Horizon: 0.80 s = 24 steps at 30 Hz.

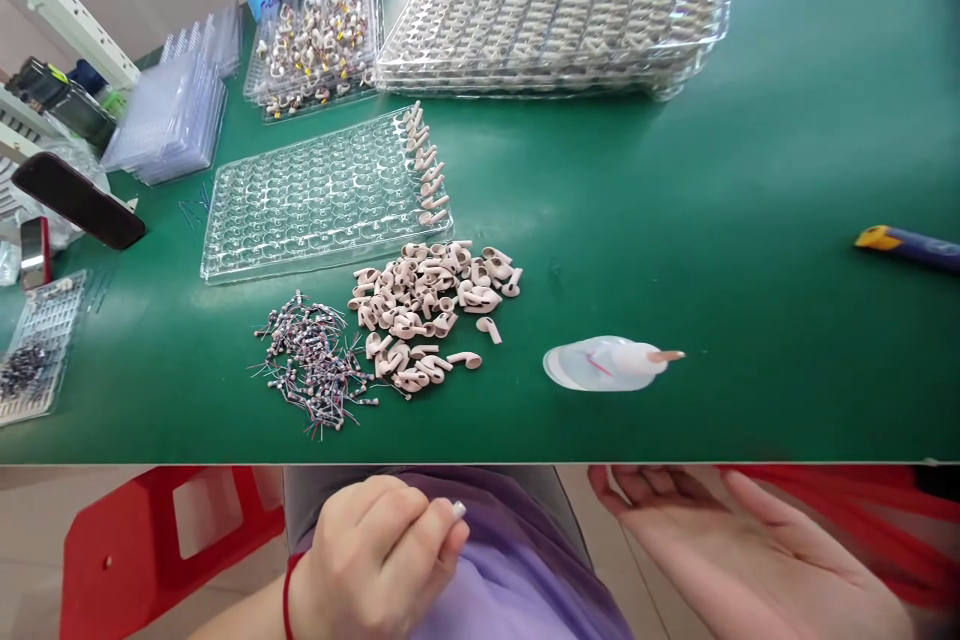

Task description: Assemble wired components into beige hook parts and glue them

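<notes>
From the left hand [382,555], the green table [750,190] spreads at twelve o'clock, bearing the clear tray [300,190]. The right hand [757,545], at three, is palm up, holding nothing visible, well apart from the left, which is curled tight. The bottle [600,365] is at two, pale shells [420,295] at twelve, wired parts [311,350] at eleven. Whether the whitish bit [458,510] at the left hand's tip is part or nail, I cannot tell. A light pinch would probably suit such small pieces.

A green table [712,220] bears a clear tray [315,190], pale shells [424,290], wired parts [315,360], a bottle [604,365].
</notes>
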{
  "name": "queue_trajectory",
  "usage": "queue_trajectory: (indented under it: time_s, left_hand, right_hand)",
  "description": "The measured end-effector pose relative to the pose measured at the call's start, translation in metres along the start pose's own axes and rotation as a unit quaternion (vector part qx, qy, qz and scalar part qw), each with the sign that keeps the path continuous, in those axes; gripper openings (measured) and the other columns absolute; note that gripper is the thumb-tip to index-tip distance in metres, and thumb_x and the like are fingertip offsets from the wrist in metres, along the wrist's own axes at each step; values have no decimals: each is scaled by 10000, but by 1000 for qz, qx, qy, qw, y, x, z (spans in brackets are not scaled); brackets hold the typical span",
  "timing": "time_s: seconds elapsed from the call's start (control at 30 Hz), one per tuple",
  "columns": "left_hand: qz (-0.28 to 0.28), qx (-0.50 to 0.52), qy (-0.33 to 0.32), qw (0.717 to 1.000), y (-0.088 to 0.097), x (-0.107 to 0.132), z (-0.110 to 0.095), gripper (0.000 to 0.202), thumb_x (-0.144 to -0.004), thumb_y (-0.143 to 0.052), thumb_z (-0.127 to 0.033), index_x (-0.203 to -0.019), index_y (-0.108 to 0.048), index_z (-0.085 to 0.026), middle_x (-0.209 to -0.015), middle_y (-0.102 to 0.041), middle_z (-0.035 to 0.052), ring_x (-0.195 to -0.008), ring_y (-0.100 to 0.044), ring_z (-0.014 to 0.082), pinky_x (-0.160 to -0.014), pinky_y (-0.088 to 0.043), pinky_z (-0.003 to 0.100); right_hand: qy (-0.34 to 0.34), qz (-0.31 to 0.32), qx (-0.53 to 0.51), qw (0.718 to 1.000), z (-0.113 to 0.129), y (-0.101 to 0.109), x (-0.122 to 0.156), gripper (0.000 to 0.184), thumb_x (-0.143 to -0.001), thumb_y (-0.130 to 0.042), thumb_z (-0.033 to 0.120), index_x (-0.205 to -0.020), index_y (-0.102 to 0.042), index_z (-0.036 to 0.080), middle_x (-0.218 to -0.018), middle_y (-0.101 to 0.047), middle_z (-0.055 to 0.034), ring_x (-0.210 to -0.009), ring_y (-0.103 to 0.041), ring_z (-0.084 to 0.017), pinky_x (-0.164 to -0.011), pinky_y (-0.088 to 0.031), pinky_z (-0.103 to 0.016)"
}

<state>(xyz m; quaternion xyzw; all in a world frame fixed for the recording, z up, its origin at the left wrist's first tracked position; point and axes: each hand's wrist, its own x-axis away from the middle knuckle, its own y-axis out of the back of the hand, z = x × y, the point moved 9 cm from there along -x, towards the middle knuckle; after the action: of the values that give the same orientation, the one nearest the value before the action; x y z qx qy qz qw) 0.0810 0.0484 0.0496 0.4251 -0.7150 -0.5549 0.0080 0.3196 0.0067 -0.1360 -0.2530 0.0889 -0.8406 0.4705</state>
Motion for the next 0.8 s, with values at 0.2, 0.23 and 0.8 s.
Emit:
queue_trajectory:
  time_s: [0.2,0.23,0.8]
  left_hand:
    - [12,-5,-4,1000,-3,0,-1,119,-868,-600,-70,-980,-638,-86,-689,-692,47,-565,-627,139,-512,-516,259]
    - [15,-6,-9,1000,-4,-1,-3,119,-868,-602,-71,-980,-640,-83,-694,-696,47,-566,-633,140,-514,-519,262]
    - [55,-70,-78,993,-11,8,-17,133,-846,-644,-99,-976,-671,-93,-719,-664,43,-610,-614,143,-533,-454,267]
  right_hand:
    - [-123,105,19,987,-23,-31,38,142,-886,-606,343,-980,-665,254,-643,-618,-5,-585,-645,-187,-566,-591,-355]
    - [-100,162,58,980,-16,-51,45,163,-899,-603,338,-1024,-654,246,-634,-618,-1,-557,-635,-169,-521,-569,-298]
    - [253,299,348,851,43,-170,66,345,-980,-413,190,-641,-476,210,-572,-516,19,-502,-493,-98,-463,-412,-198]
